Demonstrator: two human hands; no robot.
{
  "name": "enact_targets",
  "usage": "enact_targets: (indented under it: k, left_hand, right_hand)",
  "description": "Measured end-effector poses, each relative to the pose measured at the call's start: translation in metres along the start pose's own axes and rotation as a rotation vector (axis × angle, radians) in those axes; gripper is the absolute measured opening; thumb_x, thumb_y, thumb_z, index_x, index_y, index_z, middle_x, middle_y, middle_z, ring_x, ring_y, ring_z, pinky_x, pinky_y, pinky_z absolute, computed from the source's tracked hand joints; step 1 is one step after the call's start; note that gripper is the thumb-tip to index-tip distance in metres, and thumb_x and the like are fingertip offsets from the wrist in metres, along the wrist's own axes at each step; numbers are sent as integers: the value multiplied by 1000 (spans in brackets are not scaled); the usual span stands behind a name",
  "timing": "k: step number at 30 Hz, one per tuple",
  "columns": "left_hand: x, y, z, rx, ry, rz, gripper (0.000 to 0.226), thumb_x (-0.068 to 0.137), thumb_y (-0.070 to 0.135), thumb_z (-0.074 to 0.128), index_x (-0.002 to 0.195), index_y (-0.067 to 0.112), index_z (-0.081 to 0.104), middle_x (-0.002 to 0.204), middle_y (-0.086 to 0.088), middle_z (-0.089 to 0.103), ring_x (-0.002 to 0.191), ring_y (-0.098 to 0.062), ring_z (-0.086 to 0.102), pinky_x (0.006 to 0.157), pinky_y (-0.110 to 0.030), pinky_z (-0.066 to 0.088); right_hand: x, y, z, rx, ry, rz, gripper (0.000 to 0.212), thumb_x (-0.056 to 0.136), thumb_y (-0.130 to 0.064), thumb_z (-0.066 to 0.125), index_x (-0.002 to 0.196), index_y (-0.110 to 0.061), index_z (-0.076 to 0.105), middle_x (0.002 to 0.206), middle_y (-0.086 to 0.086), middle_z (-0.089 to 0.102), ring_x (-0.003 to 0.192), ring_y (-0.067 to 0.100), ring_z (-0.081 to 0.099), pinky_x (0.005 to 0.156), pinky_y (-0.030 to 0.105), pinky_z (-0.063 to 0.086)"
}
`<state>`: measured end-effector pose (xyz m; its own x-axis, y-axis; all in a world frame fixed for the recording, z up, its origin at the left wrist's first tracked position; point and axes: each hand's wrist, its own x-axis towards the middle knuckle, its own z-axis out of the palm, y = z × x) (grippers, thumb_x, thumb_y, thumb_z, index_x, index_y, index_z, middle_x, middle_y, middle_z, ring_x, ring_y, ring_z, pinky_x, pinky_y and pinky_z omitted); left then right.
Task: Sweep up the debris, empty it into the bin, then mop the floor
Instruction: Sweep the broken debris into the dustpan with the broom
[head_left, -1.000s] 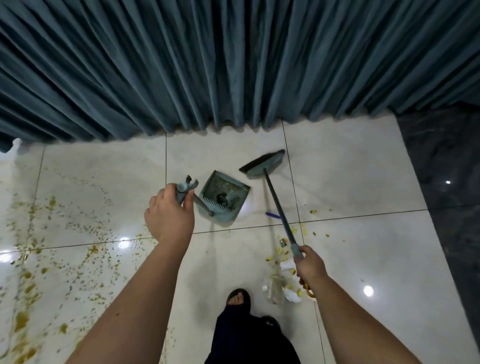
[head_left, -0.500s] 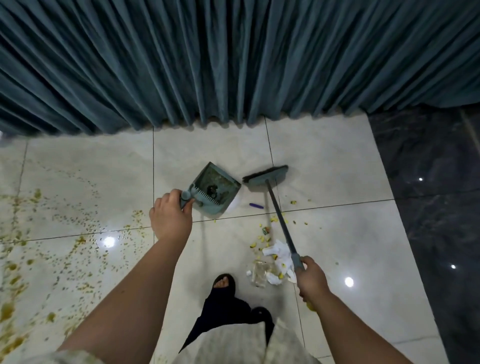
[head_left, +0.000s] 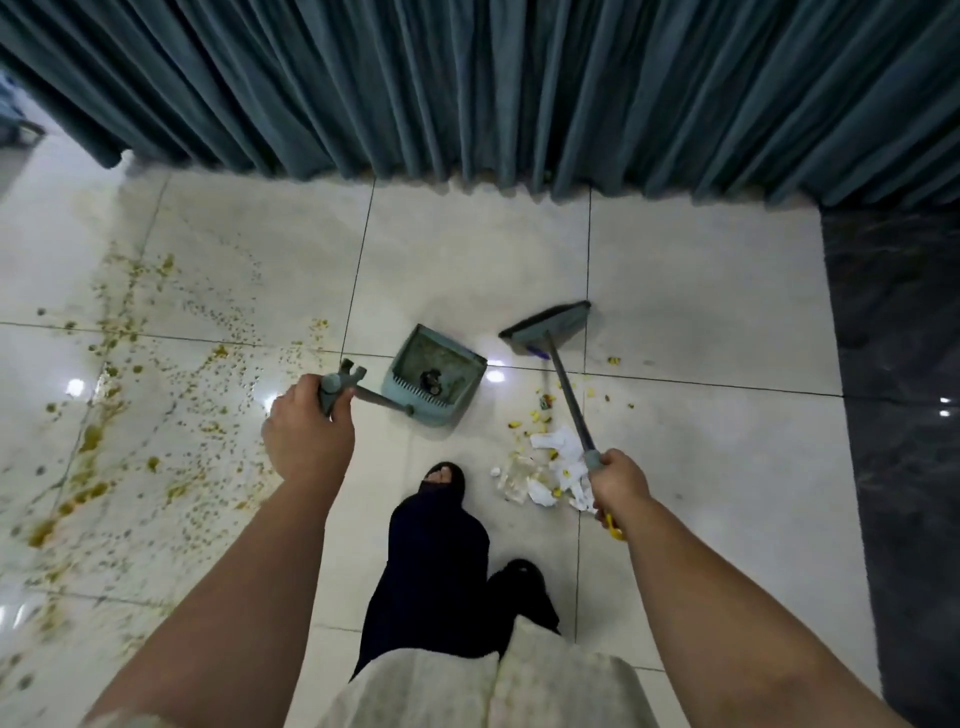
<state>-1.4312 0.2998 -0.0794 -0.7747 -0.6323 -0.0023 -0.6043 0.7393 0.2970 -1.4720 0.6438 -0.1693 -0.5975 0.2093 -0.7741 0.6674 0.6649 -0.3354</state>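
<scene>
We see a teal pleated curtain (head_left: 519, 88) hanging across the top, its hem meeting the floor. Dark marble flooring (head_left: 898, 415) runs down the right side. A sandalled foot (head_left: 441, 480) with toes showing, a dark trouser leg (head_left: 431, 571) and a cream garment hem (head_left: 467, 686) fill bottom centre.

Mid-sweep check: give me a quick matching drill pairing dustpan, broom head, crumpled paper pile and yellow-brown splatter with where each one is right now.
Things:
1. dustpan
2. broom head
3. crumpled paper pile
4. yellow-brown splatter

Places:
A. on the tiles at far left
B. beside the right hand
C. by the purple scrap
D. on the handle gripped by the left hand

Pairs: 1-D, 2-C, 3-B, 4-A
</scene>
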Motion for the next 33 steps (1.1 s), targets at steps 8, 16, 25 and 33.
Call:
enact_targets:
  k: [8, 16, 25, 33]
  left_hand:
    - [-101, -38, -15, -2, -28, -157, 27, 87, 33, 63, 86, 10, 51, 77, -12, 60, 76, -34, 53, 69, -43, 43]
    - [-145, -88, -33, 17, -40, -174, 28, 85, 36, 65, 85, 12, 52, 74, -8, 58, 72, -31, 54, 63, -40, 45]
    - [-164, -141, -47, -71, -48, -234, 30, 82, 45, 65, 83, 19, 50, 74, 0, 58, 69, -25, 55, 62, -40, 49]
    - [-178, -156, -50, -91, -86, -209, 30, 83, 43, 66, 86, 17, 53, 74, 1, 58, 69, -25, 55, 58, -36, 46]
  right_hand:
    - [-104, 107, -6, -28, -47, 4, 18, 98, -29, 39, 96, -19, 54, 68, 13, 59, 45, 23, 50, 40, 21, 39]
    - [-129, 100, 25, -198, -104, -226, 29, 96, -22, 45, 123, -26, 55, 86, 6, 63, 68, 24, 58, 57, 25, 44]
    - [-104, 17, 110, -445, -214, -355, 37, 98, -23, 46, 134, -19, 51, 120, 16, 61, 102, 35, 60, 81, 39, 53]
    - [-115, 74, 98, -452, -104, -216, 37, 96, -20, 45, 133, -19, 51, 117, 17, 60, 90, 32, 59, 71, 36, 51]
